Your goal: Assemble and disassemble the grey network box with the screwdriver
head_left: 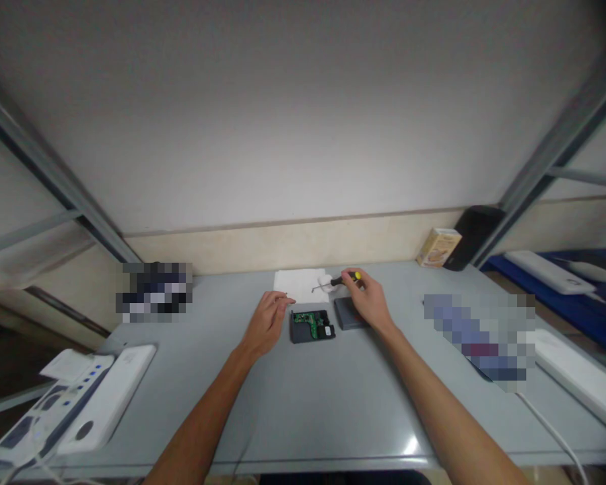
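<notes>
My right hand (369, 300) grips a screwdriver (338, 280) with a black and yellow handle; its thin shaft points left over a white sheet of paper (297, 281). Beneath that hand lies a dark grey cover (347, 315), partly hidden by it. At the paper's lower left edge, my left hand (263, 328) has thumb and fingers pinched together, and what they hold, if anything, is too small to name. Between the hands sits an opened dark grey casing (301, 334) with a green circuit board (308, 319) inside. A small white item (325, 279) rests on the paper behind the screwdriver.
Two white power strips, one long and plain (114, 397), one with switches (50, 411), lie on the grey table (303, 411) at left. A yellow box (438, 248) and black speaker-like object (473, 236) stand back right. Blurred items lie on both sides; a white cable (550, 431) runs at right.
</notes>
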{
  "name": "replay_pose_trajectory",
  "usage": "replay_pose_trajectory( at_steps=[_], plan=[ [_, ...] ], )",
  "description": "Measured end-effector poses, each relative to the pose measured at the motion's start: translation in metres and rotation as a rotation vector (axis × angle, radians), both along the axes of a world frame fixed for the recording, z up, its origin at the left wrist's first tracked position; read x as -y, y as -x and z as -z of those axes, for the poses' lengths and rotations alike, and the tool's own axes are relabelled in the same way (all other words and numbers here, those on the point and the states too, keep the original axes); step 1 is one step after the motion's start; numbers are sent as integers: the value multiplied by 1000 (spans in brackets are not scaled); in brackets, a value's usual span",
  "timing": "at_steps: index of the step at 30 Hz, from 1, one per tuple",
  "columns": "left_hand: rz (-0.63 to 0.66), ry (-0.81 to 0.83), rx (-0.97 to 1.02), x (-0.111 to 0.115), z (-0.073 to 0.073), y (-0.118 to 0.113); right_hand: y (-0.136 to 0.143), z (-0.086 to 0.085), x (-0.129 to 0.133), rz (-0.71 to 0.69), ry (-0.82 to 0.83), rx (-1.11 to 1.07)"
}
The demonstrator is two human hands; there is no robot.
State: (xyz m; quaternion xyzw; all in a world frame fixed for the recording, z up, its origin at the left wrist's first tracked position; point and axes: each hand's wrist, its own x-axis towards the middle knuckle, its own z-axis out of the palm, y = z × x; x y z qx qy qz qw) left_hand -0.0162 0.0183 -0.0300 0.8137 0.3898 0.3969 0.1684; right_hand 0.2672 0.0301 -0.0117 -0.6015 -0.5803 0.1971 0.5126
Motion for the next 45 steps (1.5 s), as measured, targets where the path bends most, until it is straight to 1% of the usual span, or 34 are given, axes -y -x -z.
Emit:
replay_pose_trajectory(
  at_steps=[3, 7, 11, 15, 17, 21, 24, 31, 34, 38, 45],
  plan=[
    [-44, 3, 22, -1, 1, 2, 0, -2, 1, -2, -35, -48],
    [-112, -34, 27, -1, 3, 4, -1, -5, 7, 8, -106, -116],
    [-137, -77, -8, -3, -2, -1, -3, -3, 18, 76, -138, -118],
    [-132, -54, -81, -13, -11, -17, -2, 2, 26, 104, -199, -16],
    [-135, -37, -107, -21, -13, -29, 0, 4, 29, 105, -239, 45],
    [-132, 16, -159, -40, -8, -50, 2, 7, 32, 104, -303, 136],
    [-114, 62, -171, -49, -3, -56, 3, 8, 35, 93, -333, 162],
    [-89, 82, -162, -50, -1, -55, 6, 8, 36, 63, -342, 180],
    [-96, 92, -167, -50, -1, -55, 7, 7, 36, 74, -360, 191],
    [-117, 114, -196, -53, -1, -56, 5, 10, 37, 126, -376, 196],
    [-187, 130, -268, -53, -2, -54, 1, 13, 41, 275, -408, 230]
  ],
)
